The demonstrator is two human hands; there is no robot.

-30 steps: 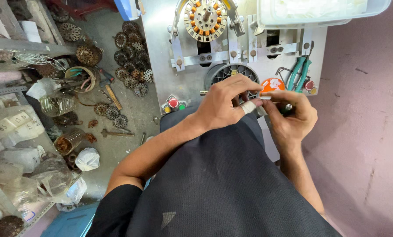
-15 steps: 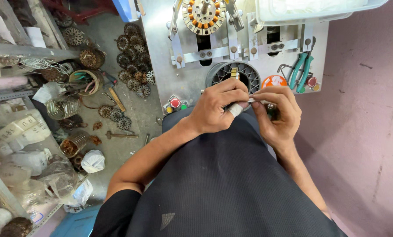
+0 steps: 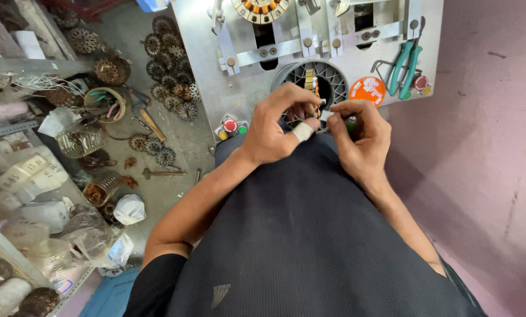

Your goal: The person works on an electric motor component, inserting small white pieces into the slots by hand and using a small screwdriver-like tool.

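Note:
My left hand (image 3: pixel 277 126) and my right hand (image 3: pixel 357 138) meet just above my lap, in front of a grey metal workbench (image 3: pixel 216 94). Between their fingertips they pinch a small white piece (image 3: pixel 324 115). White tape wraps one finger (image 3: pixel 302 131) of my left hand. Under my right fingers shows a bit of something green (image 3: pixel 351 122); what it is I cannot make out. Behind the hands a round ribbed grey holder (image 3: pixel 318 76) is set into the bench, with a yellowish part in it.
Teal-handled pliers (image 3: pixel 405 64) and an orange round disc (image 3: pixel 367 89) lie on the bench at right. Red, yellow and green buttons (image 3: pixel 230 126) sit at its left edge. Several round stator cores (image 3: pixel 169 58) litter the floor at left. Shelves with bags (image 3: pixel 34 199) stand at left; a pink wall (image 3: pixel 491 117) at right.
The view has shifted and both hands have risen closer to the round holder. They stay joined on the small white piece.

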